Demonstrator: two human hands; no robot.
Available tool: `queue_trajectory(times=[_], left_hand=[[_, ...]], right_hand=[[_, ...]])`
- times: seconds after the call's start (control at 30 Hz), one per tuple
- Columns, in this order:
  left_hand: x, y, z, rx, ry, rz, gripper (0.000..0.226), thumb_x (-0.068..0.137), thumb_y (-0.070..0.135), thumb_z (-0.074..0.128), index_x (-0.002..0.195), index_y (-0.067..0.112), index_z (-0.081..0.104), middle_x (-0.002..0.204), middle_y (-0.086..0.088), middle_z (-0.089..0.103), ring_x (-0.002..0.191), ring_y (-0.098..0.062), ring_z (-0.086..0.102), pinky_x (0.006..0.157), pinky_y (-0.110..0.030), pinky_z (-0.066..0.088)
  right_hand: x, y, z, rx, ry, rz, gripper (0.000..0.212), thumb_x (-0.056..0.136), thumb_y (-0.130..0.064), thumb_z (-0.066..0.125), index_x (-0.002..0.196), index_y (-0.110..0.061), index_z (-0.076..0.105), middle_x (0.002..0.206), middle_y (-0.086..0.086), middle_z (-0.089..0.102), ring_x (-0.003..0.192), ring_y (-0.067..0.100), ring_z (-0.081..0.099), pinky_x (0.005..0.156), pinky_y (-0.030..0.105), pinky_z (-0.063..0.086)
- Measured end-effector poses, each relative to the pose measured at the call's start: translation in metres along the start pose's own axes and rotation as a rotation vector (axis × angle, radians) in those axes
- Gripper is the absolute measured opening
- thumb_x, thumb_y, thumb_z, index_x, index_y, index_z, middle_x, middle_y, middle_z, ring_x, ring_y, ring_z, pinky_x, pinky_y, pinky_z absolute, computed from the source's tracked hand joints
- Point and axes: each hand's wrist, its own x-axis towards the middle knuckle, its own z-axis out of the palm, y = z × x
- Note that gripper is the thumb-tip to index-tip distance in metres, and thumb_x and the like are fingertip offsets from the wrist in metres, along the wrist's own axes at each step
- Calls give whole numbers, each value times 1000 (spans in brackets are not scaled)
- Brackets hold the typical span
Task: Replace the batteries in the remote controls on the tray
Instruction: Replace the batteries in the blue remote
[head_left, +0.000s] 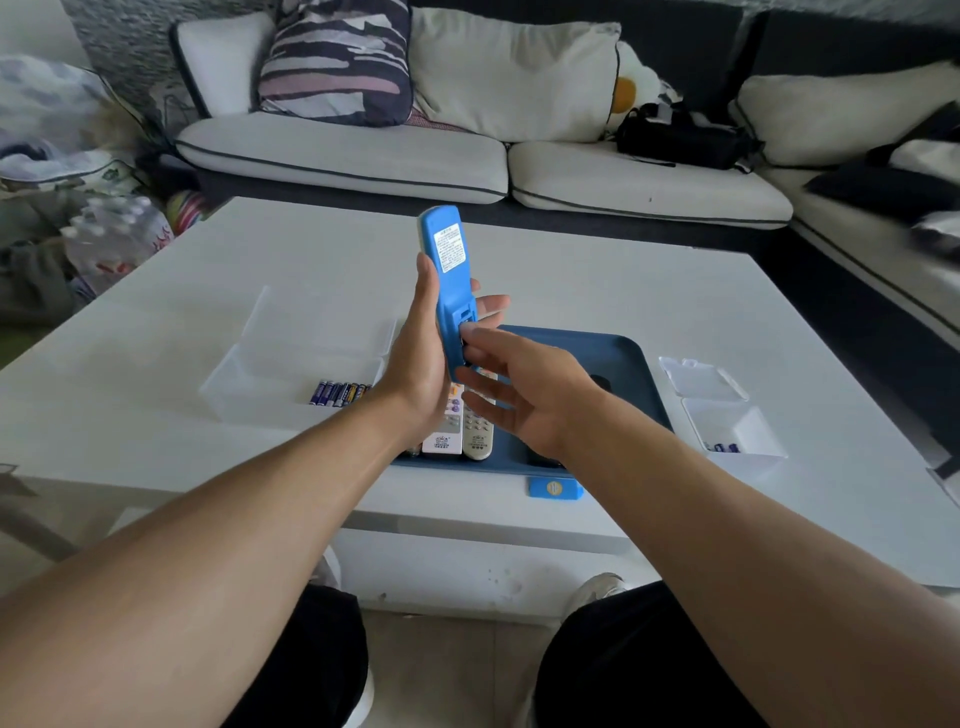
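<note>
Two bare forearms reach out over dark-clad knees toward a white table (597, 270). Left hand (415, 358) grips a blue remote (445, 270) upright above the table, back side to the camera, thumb along its left edge and fingertips showing past its right edge. A white label sits on the remote's upper back; its battery bay is uncovered low on the back. Right hand (524, 395) has its fingers loosely spread, fingertips at the open bay; whether they pinch a battery cannot be told.

Below the hands, a blue tray (618, 358) holds a white remote (445, 431) and a silver remote (478, 434) side by side, with a dark object partly hidden behind the right wrist. A blue cover (555, 488) lies on the table just in front of the tray's near edge.

Left of the tray, a clear bin (244, 384) holds a row of batteries (338, 393). Right of the tray, a small clear box (737, 431) with its lid open holds a few blue batteries (722, 447). A sofa (467, 161) with cushions stands behind the table.
</note>
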Motion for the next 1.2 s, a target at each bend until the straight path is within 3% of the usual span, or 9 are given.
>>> queue_trajectory(times=[0.23,0.43,0.53,0.63,0.8,0.9,0.97,1.07,1.2], left_hand=[[1,-2,-2,145,-14,92,54,102,61,17,122,35,60,123,-1,70,95,-9,73,86,-34,59],[2,-10,-3,260,-14,110,64,85,76,29,128,37,57,123,3,70,107,-21,71,94,-45,56],[5,-12,-5,261,4,93,72,77,84,34,127,38,57,122,4,70,108,-18,70,91,-44,56],[10,-9,-7,185,53,41,64,93,77,28,128,32,58,121,-3,70,95,-18,71,75,-36,54],[12,-6,-17,30,26,-109,64,98,71,26,121,24,62,80,2,69,67,-15,67,63,-30,50],[13,-8,-19,29,-8,-186,64,97,72,25,110,23,63,77,3,70,69,-16,66,67,-32,50],[15,-7,-22,32,6,-217,64,95,75,28,103,22,64,81,3,68,77,-18,64,78,-36,52],[18,-5,-30,58,6,-271,66,93,77,32,120,27,65,96,3,75,86,-17,74,99,-43,52],[13,-2,-35,66,-38,-340,74,95,74,30,118,13,63,88,-2,74,72,-21,73,81,-40,60]], right_hand=[[2,-1,4,64,-29,5,23,84,-24,76,102,-11,74,90,3,72,79,18,73,61,29,59],[5,2,8,31,28,-32,23,84,-25,72,101,-11,75,85,1,74,72,16,74,67,33,62],[7,4,9,-70,65,-135,19,87,-27,67,97,-13,75,81,-2,74,67,11,72,61,29,61],[9,8,5,-275,63,-315,12,88,-24,66,92,-19,76,85,-3,75,66,6,71,54,25,55],[13,9,-3,-555,9,-423,20,85,-30,79,100,-17,73,85,-3,76,64,4,67,51,20,51],[15,7,-6,-607,48,-467,17,88,-29,76,96,-15,74,82,-2,76,59,4,64,52,16,50],[13,1,-5,-531,53,-476,15,92,-27,70,96,-13,71,81,-2,75,61,5,64,45,17,45],[8,-10,-5,-217,-15,-321,10,97,-21,59,95,-14,65,83,2,73,69,14,65,48,23,44],[10,-8,-9,52,-120,-72,8,95,-14,55,92,-11,63,75,6,61,61,17,55,47,23,42]])
